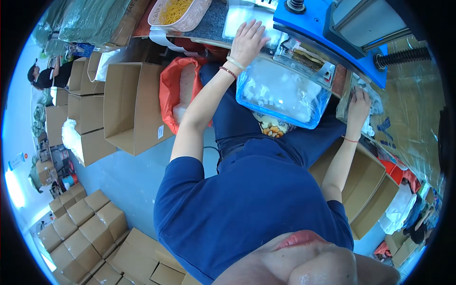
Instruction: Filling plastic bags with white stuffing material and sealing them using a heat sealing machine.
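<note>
At the upper centre of the frame, the left arm reaches up with its hand (248, 43) palm down and its fingers extended and slightly spread over a whitish translucent sheet (233, 21), with no grasp visible. Toward the upper right, the right forearm rises to a hand (359, 105) with loosely bent fingers at a crinkled clear plastic bag (343, 108); whether it grips anything cannot be told. Between the forearms, a blue-edged clear bin (304, 124) contains small white pieces (270, 91), heaped loosely.
</note>
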`<state>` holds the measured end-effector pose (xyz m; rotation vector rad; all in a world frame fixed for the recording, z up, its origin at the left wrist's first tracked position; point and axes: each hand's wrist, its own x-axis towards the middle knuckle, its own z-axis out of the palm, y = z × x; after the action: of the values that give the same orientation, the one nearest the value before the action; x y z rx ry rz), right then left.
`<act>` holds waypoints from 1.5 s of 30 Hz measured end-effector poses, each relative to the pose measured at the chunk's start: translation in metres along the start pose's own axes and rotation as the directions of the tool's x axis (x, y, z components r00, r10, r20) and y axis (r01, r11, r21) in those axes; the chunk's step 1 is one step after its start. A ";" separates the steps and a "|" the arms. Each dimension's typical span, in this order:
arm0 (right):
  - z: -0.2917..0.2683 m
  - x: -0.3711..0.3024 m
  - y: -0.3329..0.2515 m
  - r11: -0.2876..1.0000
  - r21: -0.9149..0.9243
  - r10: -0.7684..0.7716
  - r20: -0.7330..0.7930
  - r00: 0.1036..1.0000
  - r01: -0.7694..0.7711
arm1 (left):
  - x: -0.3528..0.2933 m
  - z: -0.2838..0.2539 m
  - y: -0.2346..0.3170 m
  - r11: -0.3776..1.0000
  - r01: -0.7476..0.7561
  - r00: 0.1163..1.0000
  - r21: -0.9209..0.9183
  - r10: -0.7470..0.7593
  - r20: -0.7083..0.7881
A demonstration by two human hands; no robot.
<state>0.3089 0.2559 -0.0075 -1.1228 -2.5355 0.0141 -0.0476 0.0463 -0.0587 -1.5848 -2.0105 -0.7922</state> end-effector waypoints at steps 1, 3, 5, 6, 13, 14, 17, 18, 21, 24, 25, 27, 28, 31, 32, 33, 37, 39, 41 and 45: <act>0.001 -0.006 0.003 1.000 -0.003 0.002 0.005 1.000 -0.002 | -0.009 -0.006 0.012 0.998 0.054 0.995 -0.012 -0.053 0.084; 0.008 -0.016 0.009 0.992 -0.124 -0.032 -0.162 0.986 0.012 | -0.028 -0.012 0.030 0.998 0.003 0.991 0.061 -0.011 0.133; -0.006 -0.010 -0.006 0.993 -0.114 -0.003 -0.117 0.993 -0.010 | -0.035 -0.016 0.020 0.999 -0.024 0.987 0.031 0.019 0.157; -0.014 -0.007 -0.011 0.994 -0.108 0.015 -0.074 0.997 -0.023 | -0.040 -0.016 0.016 0.999 -0.043 0.984 0.001 0.042 0.173; -0.016 -0.001 -0.012 0.948 0.276 0.207 -0.155 0.966 -0.158 | -0.013 -0.036 0.024 0.973 0.147 0.985 -0.176 -0.128 0.111; -0.017 0.002 -0.010 0.947 0.273 0.219 -0.160 0.963 -0.170 | -0.010 -0.041 0.030 0.974 0.136 0.987 -0.184 -0.116 0.113; -0.026 0.001 -0.012 0.886 0.420 0.281 -0.153 0.947 -0.195 | -0.005 -0.060 0.049 0.873 0.295 0.955 -0.389 -0.266 0.127; -0.034 -0.006 -0.016 0.887 0.414 0.289 -0.147 0.946 -0.207 | -0.005 -0.067 0.059 0.869 0.297 0.955 -0.397 -0.264 0.137; -0.056 -0.030 -0.070 0.712 0.692 0.168 -0.002 0.986 -0.120 | -0.005 -0.086 0.076 0.632 0.511 0.858 -0.582 -0.417 0.300; -0.059 -0.042 -0.107 0.598 0.800 -0.052 0.101 0.994 -0.050 | 0.007 -0.089 0.097 0.415 0.668 0.744 -0.617 -0.388 0.544; -0.062 -0.038 -0.115 0.599 0.798 -0.041 0.105 0.994 -0.059 | 0.007 -0.090 0.101 0.415 0.670 0.742 -0.616 -0.380 0.552; -0.080 -0.017 -0.124 0.559 0.828 -0.069 0.013 0.998 0.029 | 0.007 -0.090 0.108 0.321 0.680 0.733 -0.659 -0.316 0.602; -0.092 -0.007 -0.127 0.594 0.797 -0.117 -0.047 0.992 0.108 | 0.008 -0.090 0.111 0.321 0.678 0.735 -0.662 -0.310 0.603; -0.097 0.000 -0.132 0.604 0.785 -0.224 0.001 0.975 0.138 | 0.014 -0.093 0.119 0.292 0.703 0.711 -0.649 -0.272 0.648; -0.095 0.004 -0.126 0.606 0.784 -0.222 -0.001 0.975 0.138 | 0.019 -0.096 0.121 0.311 0.715 0.695 -0.626 -0.220 0.685; -0.090 0.011 -0.117 0.656 0.705 -0.360 -0.022 0.933 0.270 | 0.023 -0.096 0.123 0.331 0.726 0.674 -0.603 -0.168 0.720; -0.075 0.029 -0.103 0.662 0.661 -0.590 0.168 0.790 0.354 | 0.015 -0.083 0.113 0.186 0.773 0.606 -0.606 0.062 0.793; -0.066 0.028 -0.099 0.654 0.679 -0.619 0.226 0.752 0.334 | 0.019 -0.075 0.113 -0.024 0.887 0.459 -0.460 0.128 0.879; -0.055 0.022 -0.099 0.659 0.749 -0.265 0.319 0.910 -0.071 | 0.016 -0.062 0.112 -0.235 0.922 0.351 -0.307 0.178 0.919; -0.079 0.011 -0.061 0.970 0.216 -0.092 -0.105 0.990 0.113 | 0.033 -0.030 0.114 -0.586 0.718 0.443 -0.376 -0.032 0.896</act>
<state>0.2846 0.2115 0.0789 -0.8847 -2.4333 0.2071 0.0554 0.0682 0.0030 -0.6962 -2.3672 -3.8197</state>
